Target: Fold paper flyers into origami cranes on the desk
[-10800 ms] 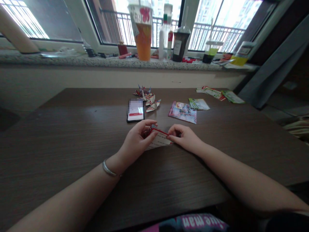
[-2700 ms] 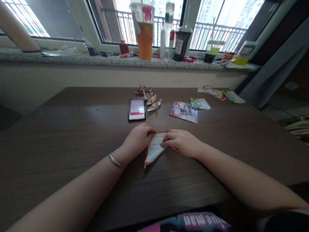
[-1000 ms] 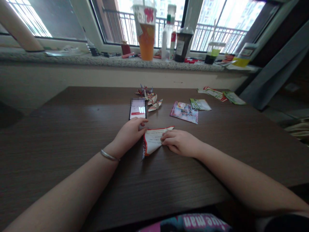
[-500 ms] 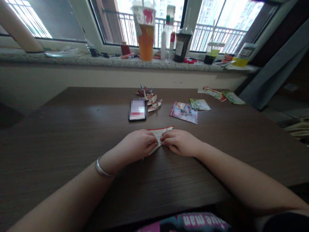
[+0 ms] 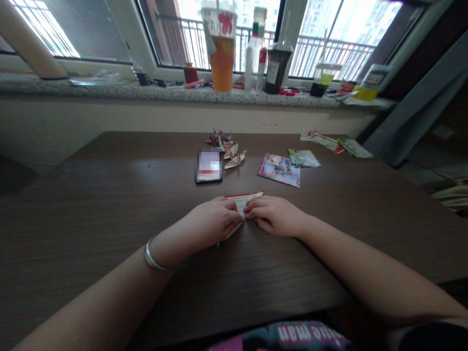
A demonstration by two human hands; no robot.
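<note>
Hiding much of the paper (image 5: 240, 200) in the head view, the left hand (image 5: 214, 219) and right hand (image 5: 277, 214) rest on it with curled fingers; I cannot tell whether either pinches it. Pale and red-edged, with blurred print, it lies on the brown table (image 5: 226, 297).

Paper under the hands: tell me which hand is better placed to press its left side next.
Likely the left hand: it lies over that side of the paper, while the right hand rests at the opposite side.
</note>
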